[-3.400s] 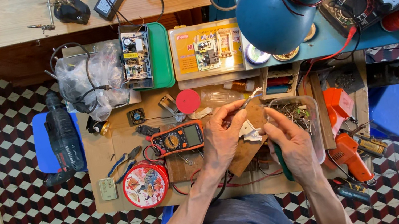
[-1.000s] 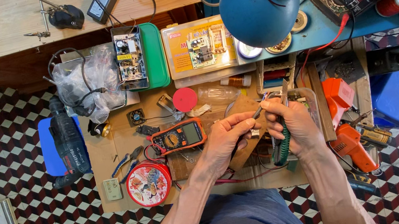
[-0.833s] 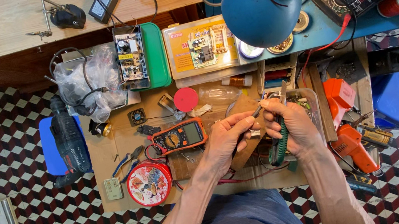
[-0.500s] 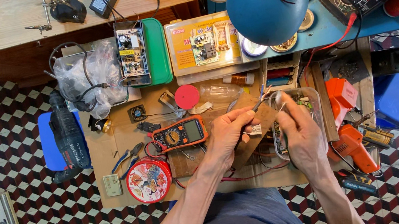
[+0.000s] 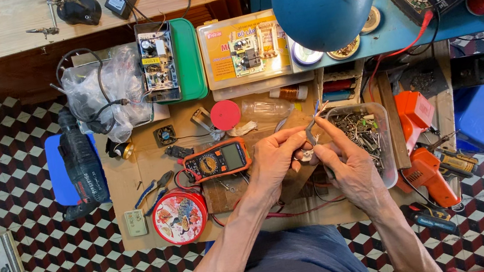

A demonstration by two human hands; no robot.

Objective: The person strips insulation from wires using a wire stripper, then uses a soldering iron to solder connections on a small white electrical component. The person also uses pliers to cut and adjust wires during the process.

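Both hands meet at the middle of the small cardboard-topped table (image 5: 134, 193), and it's close work. The left hand (image 5: 274, 162) has its fingers curled in, pinching a small silvery part (image 5: 306, 155) against the thumb. The right hand (image 5: 347, 167), just at 3 o'clock of it and touching it, pinches a thin metal tool (image 5: 313, 130) between thumb and forefinger, its tip pointing up toward 12 o'clock; exactly what tool it is I cannot tell. At 9 o'clock of the left hand lies an orange digital multimeter (image 5: 217, 160). At 3 o'clock of the right hand sits a clear plastic tray of small metal parts (image 5: 387, 151). A round red tin (image 5: 180, 216) rests at 8 o'clock.
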